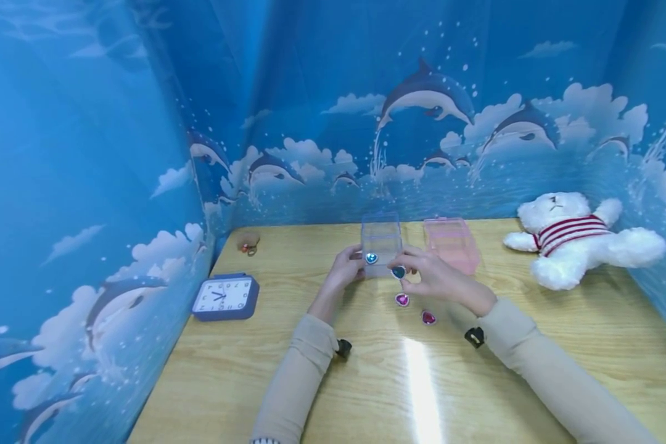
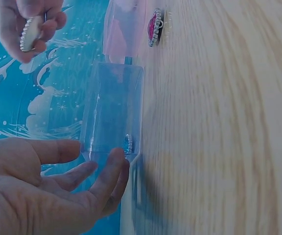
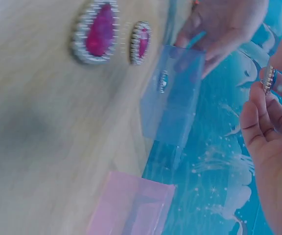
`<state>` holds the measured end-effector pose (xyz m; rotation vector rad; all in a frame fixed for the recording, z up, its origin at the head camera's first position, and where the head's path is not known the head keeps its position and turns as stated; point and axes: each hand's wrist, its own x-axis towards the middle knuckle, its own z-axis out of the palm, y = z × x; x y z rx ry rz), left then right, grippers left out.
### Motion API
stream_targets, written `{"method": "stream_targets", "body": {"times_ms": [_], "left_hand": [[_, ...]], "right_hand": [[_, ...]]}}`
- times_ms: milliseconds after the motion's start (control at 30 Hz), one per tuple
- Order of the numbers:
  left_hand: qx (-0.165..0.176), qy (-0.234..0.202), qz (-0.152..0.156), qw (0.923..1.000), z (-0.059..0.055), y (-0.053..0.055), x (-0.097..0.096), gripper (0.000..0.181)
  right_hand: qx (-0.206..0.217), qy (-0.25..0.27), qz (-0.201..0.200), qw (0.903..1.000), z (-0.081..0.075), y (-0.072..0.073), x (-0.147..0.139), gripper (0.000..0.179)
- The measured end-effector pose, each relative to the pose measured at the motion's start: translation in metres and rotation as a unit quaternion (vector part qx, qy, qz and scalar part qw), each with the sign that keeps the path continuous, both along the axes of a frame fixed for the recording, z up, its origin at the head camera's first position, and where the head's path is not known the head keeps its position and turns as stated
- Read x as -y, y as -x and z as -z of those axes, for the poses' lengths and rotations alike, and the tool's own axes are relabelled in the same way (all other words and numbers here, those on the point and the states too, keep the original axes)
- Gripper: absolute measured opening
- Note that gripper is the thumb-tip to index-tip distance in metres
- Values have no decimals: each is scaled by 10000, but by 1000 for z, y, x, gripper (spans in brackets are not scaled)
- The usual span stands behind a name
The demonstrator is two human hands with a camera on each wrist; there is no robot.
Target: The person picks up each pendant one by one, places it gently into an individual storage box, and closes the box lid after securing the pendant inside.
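Right hand [image 1: 430, 274]: thumb and fingers pinching one teal gem [image 1: 398, 272] with a beaded silver rim, raised off the worktop [image 1: 366, 376].
Left hand [image 1: 346, 269]: fingers spread and lightly bent, touching the end of the blue box [image 2: 112, 100]; how firmly, I cannot tell.
Blue box: translucent, between my two hands.
Blue gem [image 1: 371, 258]: inside the blue box, near my left fingertips.
Loose gems: pink gem [image 1: 402, 300], just nearer me than my right fingertips; red gem [image 1: 428, 317], farther right, before my right wrist.
Pink box [image 1: 466, 258]: translucent, beyond my right hand.
Outlying stock: clock [image 1: 224, 297], well left of my left hand; white bear [image 1: 574, 250] in a striped top, well to my right.
Risks: the teal gem could slip, being held by its rim; a knock from my right knuckles could shift the light box if my left touch is slack; a low wrist could sweep the loose gems.
Edges: both boxes near the worktop's far edge, backdrop [image 1: 311, 80] close behind, so little reach beyond.
Room: widest towards me, between my forearms, and leftwards to the clock.
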<state>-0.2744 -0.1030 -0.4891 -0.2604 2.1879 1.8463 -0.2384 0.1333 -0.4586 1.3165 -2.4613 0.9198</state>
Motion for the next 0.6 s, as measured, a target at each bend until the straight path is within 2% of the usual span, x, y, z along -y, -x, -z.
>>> {"method": "stream_targets", "body": {"times_ms": [133,267,600], "left_hand": [[4,-31,-13,10000,0,0,1,58],[-8,-23,-19,10000,1,1,1,58],[-6,-6,-21,10000,-1,-1,0,57]], "right_hand": [[446,156,157,9988,-6,9,0,40],[709,171,328,9968,-7,20,1,40],[1588,-77,853,9836,0,49,2,44]]}}
